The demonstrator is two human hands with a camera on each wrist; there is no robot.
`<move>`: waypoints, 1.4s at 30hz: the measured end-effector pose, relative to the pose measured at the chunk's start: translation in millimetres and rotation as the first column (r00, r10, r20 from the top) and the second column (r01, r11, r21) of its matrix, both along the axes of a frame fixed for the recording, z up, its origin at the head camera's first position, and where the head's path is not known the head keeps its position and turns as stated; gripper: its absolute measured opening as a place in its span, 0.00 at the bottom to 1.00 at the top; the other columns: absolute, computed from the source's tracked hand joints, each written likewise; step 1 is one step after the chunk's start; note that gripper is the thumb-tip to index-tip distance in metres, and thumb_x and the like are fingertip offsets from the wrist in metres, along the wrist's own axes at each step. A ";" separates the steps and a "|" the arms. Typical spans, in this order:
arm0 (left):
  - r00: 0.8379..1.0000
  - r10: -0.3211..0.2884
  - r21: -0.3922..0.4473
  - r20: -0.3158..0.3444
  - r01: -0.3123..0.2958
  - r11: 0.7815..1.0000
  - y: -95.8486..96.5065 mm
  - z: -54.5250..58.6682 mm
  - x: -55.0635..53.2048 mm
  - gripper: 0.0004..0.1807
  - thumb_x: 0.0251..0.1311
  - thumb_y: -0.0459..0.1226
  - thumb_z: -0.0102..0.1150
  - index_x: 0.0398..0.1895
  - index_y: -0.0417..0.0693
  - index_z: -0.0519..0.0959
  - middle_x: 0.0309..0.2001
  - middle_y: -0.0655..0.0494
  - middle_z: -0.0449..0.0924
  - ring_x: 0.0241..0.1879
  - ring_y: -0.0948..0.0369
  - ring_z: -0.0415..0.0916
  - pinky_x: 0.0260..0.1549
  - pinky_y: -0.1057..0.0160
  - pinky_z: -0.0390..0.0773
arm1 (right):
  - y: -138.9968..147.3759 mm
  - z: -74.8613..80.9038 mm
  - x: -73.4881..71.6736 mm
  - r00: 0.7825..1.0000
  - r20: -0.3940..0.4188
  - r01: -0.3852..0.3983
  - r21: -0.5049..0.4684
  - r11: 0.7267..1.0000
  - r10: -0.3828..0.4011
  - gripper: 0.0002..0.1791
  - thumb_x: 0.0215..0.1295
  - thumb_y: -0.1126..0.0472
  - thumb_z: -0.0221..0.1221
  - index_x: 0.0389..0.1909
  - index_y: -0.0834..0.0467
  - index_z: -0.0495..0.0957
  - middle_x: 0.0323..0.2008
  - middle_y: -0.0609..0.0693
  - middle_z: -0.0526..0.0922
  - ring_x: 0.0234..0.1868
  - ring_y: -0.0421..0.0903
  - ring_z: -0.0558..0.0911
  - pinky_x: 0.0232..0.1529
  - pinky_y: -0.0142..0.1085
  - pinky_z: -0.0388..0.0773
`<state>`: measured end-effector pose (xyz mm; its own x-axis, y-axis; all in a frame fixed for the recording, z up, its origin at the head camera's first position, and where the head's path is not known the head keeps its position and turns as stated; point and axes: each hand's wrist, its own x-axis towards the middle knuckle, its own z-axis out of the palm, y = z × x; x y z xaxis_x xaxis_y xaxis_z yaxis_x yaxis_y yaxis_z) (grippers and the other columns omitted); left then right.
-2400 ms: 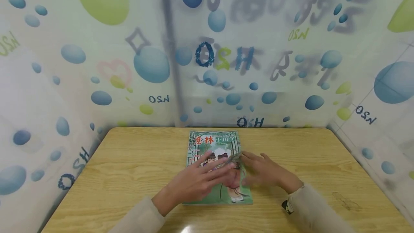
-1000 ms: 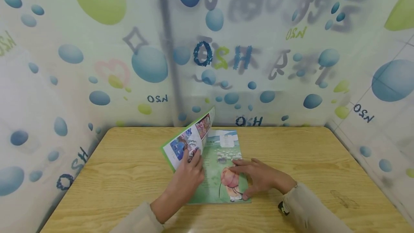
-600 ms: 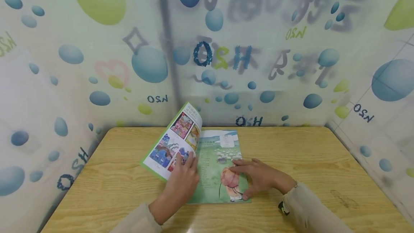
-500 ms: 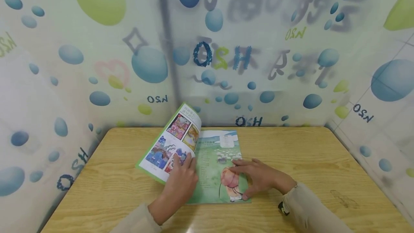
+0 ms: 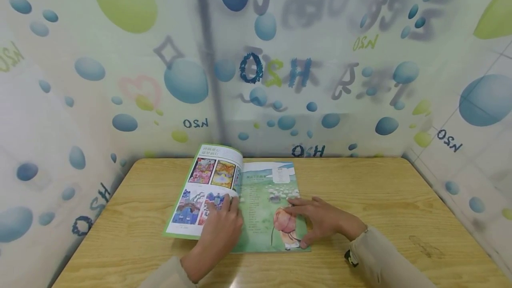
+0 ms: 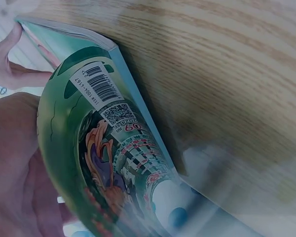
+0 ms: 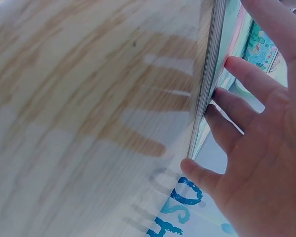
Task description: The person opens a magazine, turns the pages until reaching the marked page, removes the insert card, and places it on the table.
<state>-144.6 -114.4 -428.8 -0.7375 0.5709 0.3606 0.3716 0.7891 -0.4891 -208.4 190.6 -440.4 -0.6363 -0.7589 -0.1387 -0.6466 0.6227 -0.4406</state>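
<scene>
A magazine lies open on the wooden table, its right page a green field with a pink-hatted figure. The turned-back front cover shows four-square colourful pictures inside and leans left, curved up from the spine. My left hand presses its fingers on the inner side of this cover near the fold. The left wrist view shows the cover's outer face bowed, with a barcode. My right hand rests spread fingers on the right page's edge; the right wrist view shows fingertips along the page edges.
The pale wooden table extends on both sides of the magazine. A whitish curtain with blue and green dots stands behind it and at both sides. A small dark item sits at my right cuff.
The magazine was closed at first. My left hand has turned the front cover over to the left, and it has sunk lower. My right hand has settled on the right page's edge.
</scene>
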 end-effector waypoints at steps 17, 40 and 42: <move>0.972 -0.059 0.230 0.226 0.005 0.973 -6.8 -3.3 -2.1 0.19 0.55 0.44 0.65 0.41 0.36 0.84 0.57 0.40 0.77 0.53 0.42 0.76 0.24 0.49 0.83 | 1.5 -4.5 -0.7 1.000 0.000 0.003 0.002 1.000 -0.003 0.53 0.46 0.32 0.70 0.73 0.50 0.66 0.75 0.56 0.61 0.74 0.57 0.60 0.66 0.71 0.49; 0.941 -0.049 0.301 0.336 -0.058 0.952 -14.7 -7.2 -7.9 0.22 0.58 0.42 0.64 0.52 0.37 0.81 0.64 0.39 0.72 0.61 0.39 0.71 0.28 0.43 0.84 | -0.1 -1.9 -0.9 0.999 0.024 0.026 0.021 0.999 -0.026 0.51 0.48 0.32 0.69 0.73 0.49 0.67 0.75 0.54 0.60 0.75 0.56 0.59 0.68 0.68 0.49; 0.939 -0.042 0.301 0.342 -0.067 0.951 -14.4 -7.7 -8.5 0.23 0.59 0.43 0.64 0.53 0.37 0.81 0.64 0.39 0.72 0.61 0.39 0.71 0.29 0.41 0.83 | -0.4 -1.7 -1.0 0.999 0.028 0.030 0.024 0.999 -0.031 0.51 0.49 0.32 0.69 0.73 0.49 0.67 0.75 0.54 0.60 0.75 0.55 0.59 0.68 0.67 0.50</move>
<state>-153.1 -128.8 -436.5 -0.8525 0.4640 0.2409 0.4612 0.8844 -0.0714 -209.4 190.2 -442.1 -0.6549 -0.7354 -0.1743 -0.6147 0.6525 -0.4432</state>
